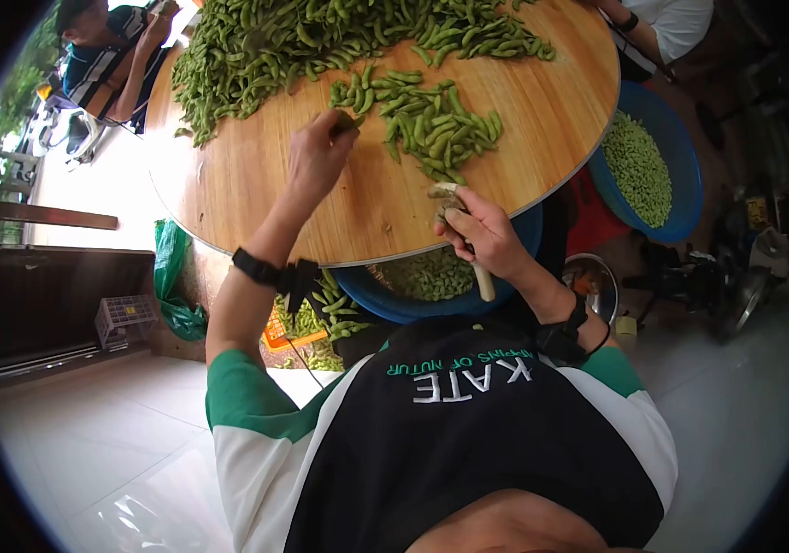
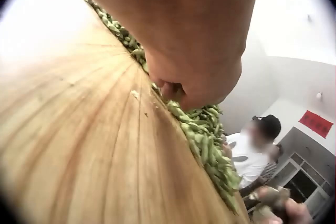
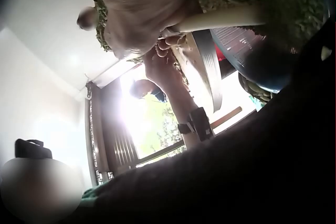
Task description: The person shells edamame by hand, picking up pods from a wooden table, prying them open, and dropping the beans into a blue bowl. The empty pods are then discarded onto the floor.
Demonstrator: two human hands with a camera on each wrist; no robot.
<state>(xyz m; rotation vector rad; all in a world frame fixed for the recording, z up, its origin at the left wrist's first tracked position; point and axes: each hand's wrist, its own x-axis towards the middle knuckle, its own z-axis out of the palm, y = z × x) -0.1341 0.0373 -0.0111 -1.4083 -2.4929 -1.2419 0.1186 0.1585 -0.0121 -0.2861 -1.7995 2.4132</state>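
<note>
The left hand (image 1: 319, 158) pinches an edamame pod (image 1: 359, 121) above the table (image 1: 367, 212), at nine o'clock from a small edamame heap (image 1: 441, 131). At five o'clock, the right hand (image 1: 491, 240) grips a pale-handled tool (image 1: 484, 283); at three, a blue basin (image 1: 688, 175) holds shelled beans (image 1: 639, 170). Only the left wrist view shows a red wall sign (image 2: 316, 123).

– Edamame heap (image 1: 275, 41)?
– Far end cut off by the head view's top edge.
– Blue tub (image 1: 394, 311)?
– Far part hidden beneath the round wooden table (image 1: 238, 184).
– Pale-handled tool (image 1: 485, 282)?
– Partly covered by the right hand (image 1: 487, 237); type unclear.
– Pod (image 1: 359, 121) in the left hand (image 1: 318, 155)?
– Mostly hidden in the grip.
– White-sleeved person (image 1: 682, 28)?
– Head cut off, same edge.
</note>
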